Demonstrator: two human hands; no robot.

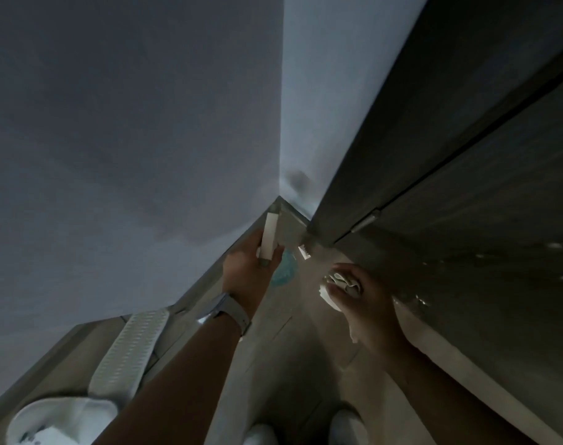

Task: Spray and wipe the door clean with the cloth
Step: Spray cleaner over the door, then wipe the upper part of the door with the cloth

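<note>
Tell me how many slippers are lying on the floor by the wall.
2: one white slipper lies sole-up along the left wall, the other slipper sits at the bottom-left corner. More may lie outside the frame.

A person stands in a corner, wall to the left, door to the right, floor below. The left hand holds a spray bottle near the corner, just left of the door's lower edge; a watch sits on that wrist. The right hand presses a cloth against the door's foot, right of the bottle and apart from it. A hinge sits on the door above the cloth. A slipper lies along the wall at lower left, with a second one nearer the camera.
</note>
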